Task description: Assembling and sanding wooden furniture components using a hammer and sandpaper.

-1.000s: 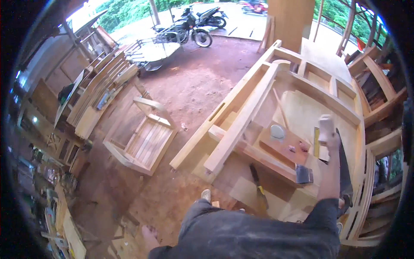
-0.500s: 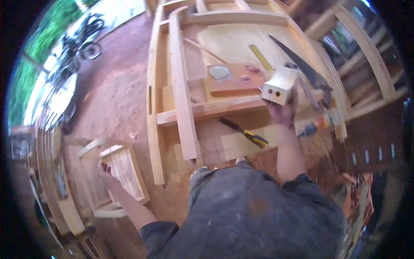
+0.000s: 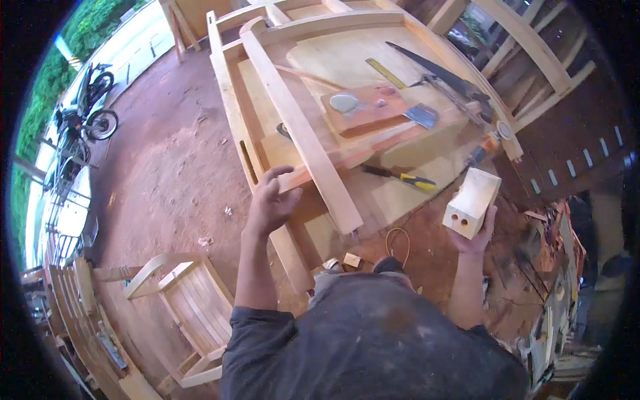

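Note:
My right hand (image 3: 475, 241) is wrapped round the lower end of a pale wooden block (image 3: 472, 203) with two round holes in its end face. The block is held up to the right, off the work surface. My left hand (image 3: 272, 205) hangs open, fingers apart, near the end of a cross rail (image 3: 333, 163) of a large wooden frame; whether it touches the wood I cannot tell. A long curved wooden piece (image 3: 300, 127) lies across that rail. On the frame rests a reddish board (image 3: 365, 120) with whitish putty (image 3: 343, 103), a scraper (image 3: 421, 116) beside it.
A yellow-and-black handled tool (image 3: 403, 178), a yellow ruler (image 3: 385, 72), a handsaw (image 3: 443, 77) and an orange power tool (image 3: 485, 147) lie on or near the frame. A slatted wooden chair (image 3: 193, 303) stands on the left. Motorcycles (image 3: 83, 123) are parked farther off. Small wood offcut (image 3: 352, 260) near my feet.
My left hand has come up from beside the chair to the frame's rail. My right hand has brought the block lower and to the right, away from the board. The view has shifted.

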Available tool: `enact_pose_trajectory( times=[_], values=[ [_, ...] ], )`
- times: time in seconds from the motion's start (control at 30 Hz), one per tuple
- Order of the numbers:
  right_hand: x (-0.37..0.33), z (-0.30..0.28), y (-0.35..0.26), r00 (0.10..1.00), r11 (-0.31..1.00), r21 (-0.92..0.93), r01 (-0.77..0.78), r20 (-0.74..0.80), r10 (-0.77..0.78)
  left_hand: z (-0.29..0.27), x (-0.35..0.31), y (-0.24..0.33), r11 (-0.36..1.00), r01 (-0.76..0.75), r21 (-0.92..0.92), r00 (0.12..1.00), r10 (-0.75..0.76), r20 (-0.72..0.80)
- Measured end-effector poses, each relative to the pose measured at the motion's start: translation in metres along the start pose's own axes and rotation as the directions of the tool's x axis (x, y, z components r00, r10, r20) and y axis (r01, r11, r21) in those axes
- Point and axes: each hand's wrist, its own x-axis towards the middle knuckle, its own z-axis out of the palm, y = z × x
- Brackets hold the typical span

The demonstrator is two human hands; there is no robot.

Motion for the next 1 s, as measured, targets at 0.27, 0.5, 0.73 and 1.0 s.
enact_pose_trajectory(
  times=[0.27,0.5,0.73,1.0],
  values=[
    [-0.108,-0.034,-0.009,0.996,0.958,0.275,0.084,-0.004,-0.086,-0.038,-0.119,-0.027,0.99,0.139,-0.026,0.934,-0.14,-0.328],
    [-0.232,-0.068,0.083,0.966,0.967,0.251,0.052,-0.26,0.015,-0.073,-0.174,-0.019,0.98,0.173,0.104,0.977,-0.157,-0.143],
    [-0.315,-0.056,0.118,0.883,0.954,0.2,0.223,-0.456,-0.111,-0.065,-0.129,-0.029,0.989,0.141,-0.036,0.99,-0.141,-0.006],
    [-0.301,0.018,0.142,0.737,0.892,0.079,0.445,-0.598,-0.315,-0.056,-0.037,-0.045,0.952,-0.281,-0.121,0.924,0.302,0.235]
  ],
)
